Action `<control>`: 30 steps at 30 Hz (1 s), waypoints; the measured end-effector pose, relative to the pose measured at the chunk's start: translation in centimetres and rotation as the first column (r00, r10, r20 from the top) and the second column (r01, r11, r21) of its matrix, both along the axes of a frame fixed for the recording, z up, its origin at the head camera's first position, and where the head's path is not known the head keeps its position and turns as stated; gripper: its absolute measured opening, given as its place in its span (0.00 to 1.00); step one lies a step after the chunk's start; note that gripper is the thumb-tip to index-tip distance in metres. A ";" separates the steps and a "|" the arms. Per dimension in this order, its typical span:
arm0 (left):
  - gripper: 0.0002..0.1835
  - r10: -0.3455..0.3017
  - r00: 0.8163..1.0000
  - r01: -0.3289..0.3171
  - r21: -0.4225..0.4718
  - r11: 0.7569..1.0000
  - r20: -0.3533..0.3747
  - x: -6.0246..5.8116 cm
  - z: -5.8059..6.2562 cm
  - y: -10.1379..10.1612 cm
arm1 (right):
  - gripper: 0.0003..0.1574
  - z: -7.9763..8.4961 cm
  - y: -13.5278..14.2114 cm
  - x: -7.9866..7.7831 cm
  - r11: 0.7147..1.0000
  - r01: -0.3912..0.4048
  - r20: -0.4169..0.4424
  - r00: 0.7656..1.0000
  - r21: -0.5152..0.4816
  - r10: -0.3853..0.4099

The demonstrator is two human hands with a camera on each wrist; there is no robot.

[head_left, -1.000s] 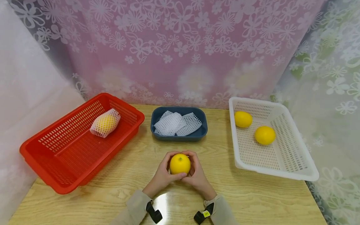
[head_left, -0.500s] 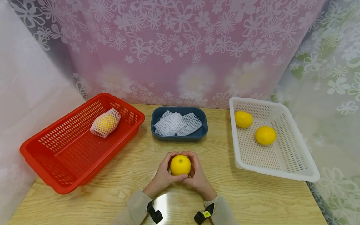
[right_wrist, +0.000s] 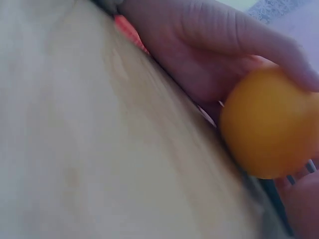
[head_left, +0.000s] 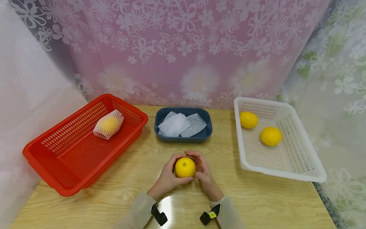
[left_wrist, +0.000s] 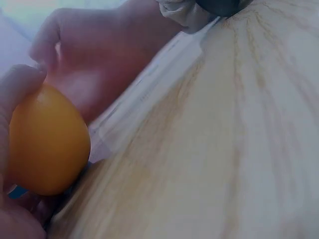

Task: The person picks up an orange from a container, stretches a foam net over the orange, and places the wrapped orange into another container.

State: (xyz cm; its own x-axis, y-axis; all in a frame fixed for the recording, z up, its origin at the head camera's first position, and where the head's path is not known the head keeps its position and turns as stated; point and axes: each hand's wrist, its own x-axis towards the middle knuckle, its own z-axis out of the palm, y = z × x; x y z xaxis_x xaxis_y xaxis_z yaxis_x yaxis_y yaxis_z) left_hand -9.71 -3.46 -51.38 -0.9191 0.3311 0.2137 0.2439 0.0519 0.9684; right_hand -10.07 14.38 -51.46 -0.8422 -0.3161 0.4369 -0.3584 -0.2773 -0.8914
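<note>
A yellow lemon stands near the middle of the table's front part, its stem end facing up toward the head camera. My left hand grips it from the left, thumb across its near side and fingers round the far side. My right hand is close beside its right side, fingers loosely curved and thumb off the fruit. In the left wrist view, a gap shows between the lemon and the right hand. The left thumb lies over the lemon in the right wrist view.
A red basket at left holds a lemon in a white foam net. Behind the hands, a dark blue tray holds several foam nets. The white basket at right holds two lemons. Patterned curtains surround the wooden table.
The right hand has loosened and drawn slightly right, its thumb leaving the lemon and the left thumb. The left hand keeps its grip. The whole head view has shifted slightly.
</note>
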 end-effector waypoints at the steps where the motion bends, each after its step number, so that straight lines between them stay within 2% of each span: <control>1: 0.39 0.003 1.000 -0.003 -0.003 1.000 -0.006 0.0 0.4 0.0 | 0.45 0.6 0.1 -0.2 1.000 0.021 0.002 1.000 0.023 -0.021; 4: 0.38 -0.003 1.000 0.003 -0.001 1.000 -0.010 0.3 1.7 -0.1 | 0.40 2.5 0.4 -1.0 0.990 0.063 -0.027 0.998 0.126 -0.060; 7: 0.38 -0.006 1.000 0.006 -0.020 1.000 -0.002 0.5 2.6 -0.2 | 0.35 4.5 0.4 -2.5 0.962 0.113 -0.137 0.987 0.250 -0.080; 11: 0.40 0.009 1.000 -0.008 -0.045 0.999 0.009 0.0 1.3 -0.1 | 0.28 6.6 0.3 -5.2 0.916 0.204 -0.316 0.944 0.346 -0.091; 14: 0.41 0.016 1.000 -0.017 -0.049 0.999 -0.005 -0.4 -0.2 0.1 | 0.24 7.7 0.0 -7.2 0.873 0.259 -0.397 0.914 0.414 -0.083; 16: 0.42 0.013 1.000 -0.014 -0.043 0.999 -0.014 -0.5 -0.6 0.1 | 0.23 8.2 -0.1 -8.4 0.833 0.285 -0.424 0.903 0.474 -0.067; 19: 0.42 0.005 1.000 -0.006 -0.033 0.999 -0.020 -0.5 -0.8 0.1 | 0.23 8.6 -0.4 -10.4 0.757 0.318 -0.445 0.895 0.570 -0.041; 23: 0.41 -0.001 1.000 0.000 -0.040 0.999 -0.011 -0.5 -0.7 0.1 | 0.25 8.8 -0.7 -12.8 0.635 0.357 -0.449 0.893 0.685 -0.018; 26: 0.41 0.003 1.000 -0.003 -0.054 0.999 0.008 -0.4 -0.5 0.2 | 0.28 8.7 -1.0 -14.1 0.520 0.357 -0.412 0.911 0.776 -0.010; 30: 0.41 0.009 0.999 -0.007 -0.067 0.998 0.034 -0.4 -0.3 0.3 | 0.30 8.3 -1.6 -15.2 0.370 0.288 -0.313 0.950 0.883 0.008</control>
State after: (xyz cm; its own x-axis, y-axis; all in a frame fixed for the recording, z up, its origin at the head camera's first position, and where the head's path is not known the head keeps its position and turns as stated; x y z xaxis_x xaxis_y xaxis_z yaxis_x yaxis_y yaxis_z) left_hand -10.08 -3.12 -51.68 -0.9282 0.3359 0.1601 0.2103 0.1185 0.9704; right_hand -25.28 12.74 -43.11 -0.8372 -0.5296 0.1369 -0.5297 0.7227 -0.4439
